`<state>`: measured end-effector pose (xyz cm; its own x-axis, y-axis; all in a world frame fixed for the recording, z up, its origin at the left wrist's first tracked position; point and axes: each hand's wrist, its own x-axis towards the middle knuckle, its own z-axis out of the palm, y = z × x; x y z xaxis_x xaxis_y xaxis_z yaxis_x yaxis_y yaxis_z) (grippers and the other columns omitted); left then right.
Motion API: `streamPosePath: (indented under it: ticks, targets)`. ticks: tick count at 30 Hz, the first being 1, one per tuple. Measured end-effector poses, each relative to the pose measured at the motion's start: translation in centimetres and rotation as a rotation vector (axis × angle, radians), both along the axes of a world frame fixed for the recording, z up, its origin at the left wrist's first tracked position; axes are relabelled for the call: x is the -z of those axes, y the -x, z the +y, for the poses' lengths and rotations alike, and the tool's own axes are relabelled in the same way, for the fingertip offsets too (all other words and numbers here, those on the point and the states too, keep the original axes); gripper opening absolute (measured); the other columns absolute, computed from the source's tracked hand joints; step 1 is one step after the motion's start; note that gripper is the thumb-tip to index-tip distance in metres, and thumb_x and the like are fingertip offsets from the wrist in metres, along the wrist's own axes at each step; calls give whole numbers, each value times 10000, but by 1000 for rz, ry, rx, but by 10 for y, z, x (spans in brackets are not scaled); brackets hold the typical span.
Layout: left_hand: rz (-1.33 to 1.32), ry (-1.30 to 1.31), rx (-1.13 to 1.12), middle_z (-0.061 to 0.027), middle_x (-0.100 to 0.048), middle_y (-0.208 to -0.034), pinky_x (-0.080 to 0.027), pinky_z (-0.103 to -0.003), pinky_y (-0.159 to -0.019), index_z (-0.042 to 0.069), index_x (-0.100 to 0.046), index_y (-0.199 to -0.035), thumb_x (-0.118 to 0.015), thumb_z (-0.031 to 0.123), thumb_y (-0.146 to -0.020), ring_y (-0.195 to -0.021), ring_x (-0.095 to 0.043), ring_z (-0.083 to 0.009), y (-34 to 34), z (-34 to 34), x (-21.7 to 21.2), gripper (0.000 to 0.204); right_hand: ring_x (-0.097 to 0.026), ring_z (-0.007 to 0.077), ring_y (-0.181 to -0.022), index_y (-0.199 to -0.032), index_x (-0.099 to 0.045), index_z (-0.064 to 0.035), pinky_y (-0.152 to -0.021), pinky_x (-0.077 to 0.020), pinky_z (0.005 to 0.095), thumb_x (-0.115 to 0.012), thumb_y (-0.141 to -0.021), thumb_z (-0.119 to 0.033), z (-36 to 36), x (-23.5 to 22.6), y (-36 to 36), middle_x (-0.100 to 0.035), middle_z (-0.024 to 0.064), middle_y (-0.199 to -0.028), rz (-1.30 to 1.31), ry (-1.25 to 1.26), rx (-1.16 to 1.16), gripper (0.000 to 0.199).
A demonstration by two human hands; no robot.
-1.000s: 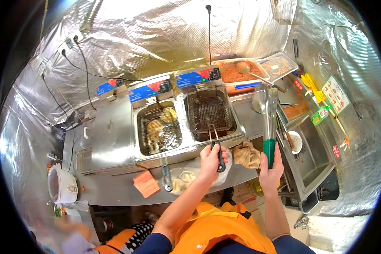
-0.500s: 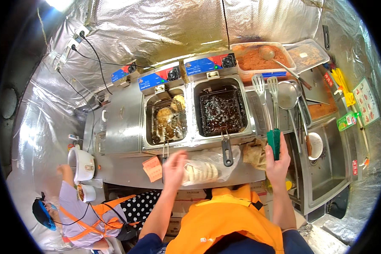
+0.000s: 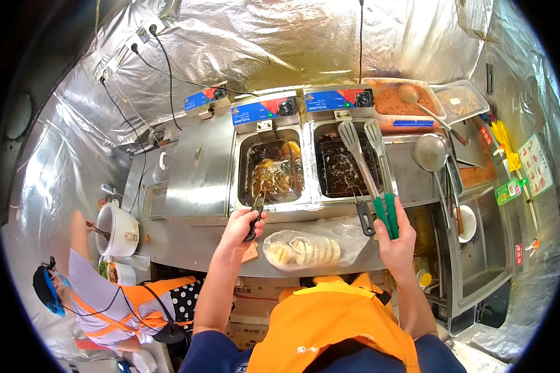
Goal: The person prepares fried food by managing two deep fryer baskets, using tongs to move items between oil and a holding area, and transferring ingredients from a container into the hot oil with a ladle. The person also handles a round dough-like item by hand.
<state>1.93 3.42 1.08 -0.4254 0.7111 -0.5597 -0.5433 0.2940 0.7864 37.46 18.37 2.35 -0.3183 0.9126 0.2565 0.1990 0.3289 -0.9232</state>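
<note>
My left hand (image 3: 239,227) is closed around the black handle (image 3: 255,221) of the wire fry basket (image 3: 259,177) in the left fryer. Golden-brown pieces of food (image 3: 272,171) sit in the dark oil there. My right hand (image 3: 398,239) grips green-handled slotted tongs (image 3: 379,205), their two metal blades apart and pointing away from me over the right edge of the right fryer. In that fryer another basket (image 3: 339,165) stands in bubbling dark oil, its black handle (image 3: 364,216) close to the tongs. A clear bag of pale round dough pieces (image 3: 308,250) lies between my hands.
On the right are a ladle-like strainer (image 3: 430,153), a sink (image 3: 488,248) with a white bowl (image 3: 468,224), and a tub of reddish crumbs (image 3: 398,99). A co-worker (image 3: 115,295) stands at the left by a white pot (image 3: 116,229). Power cords hang on the foil-covered wall (image 3: 261,43).
My left hand has moved onto the left basket's handle and closed on it. The tongs have shifted left and lean over the right fryer's edge. The whole view has shifted.
</note>
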Motion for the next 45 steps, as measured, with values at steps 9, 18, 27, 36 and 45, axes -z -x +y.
streamPosePath:
  ticks: [9, 18, 27, 36, 45]
  targets:
    - [36, -47, -54, -171, -611, -977, -451, -265, -502, -116, -470, -1110, -488, 9, -1026, -659, -546, -135, 2, 19, -23, 152, -643, 113, -811, -1521, -449, 30, -708, -534, 280, -751, -944, -190, -19, 1, 20, -719, 131, -1059, -17, -1, -46, 688]
    - [60, 13, -26, -192, -611, -972, -474, -279, -511, -118, -449, -1097, -454, -29, -980, -672, -555, -148, 12, 7, -37, 147, -668, 125, -842, -1517, -452, 36, -724, -546, 289, -760, -933, -184, -21, 8, 17, -729, 149, -1066, -14, -16, -30, 697]
    - [-68, -6, -131, -216, -623, -992, -459, -273, -464, -84, -451, -1043, -478, -33, -979, -642, -558, -151, 11, 29, -33, 86, -682, 117, -836, -1516, -458, 30, -718, -551, 277, -755, -944, -172, -19, 11, 22, -731, 114, -1062, 27, 8, -90, 675]
    - [14, -23, -87, -182, -600, -932, -474, -267, -512, -84, -431, -1045, -448, -41, -963, -663, -554, -147, 4, 20, -53, 94, -640, 97, -927, -1494, -480, 42, -810, -527, 250, -744, -933, -94, -23, 6, 17, -705, 96, -1142, -2, 132, -84, 634]
    - [-117, 7, -196, -172, -602, -941, -462, -234, -496, -85, -490, -979, -446, -36, -990, -653, -539, -126, -8, 14, -49, 66, -681, 126, -827, -1510, -460, 42, -709, -549, 293, -764, -926, -195, -23, 17, 22, -736, 131, -1037, -14, 89, -92, 699]
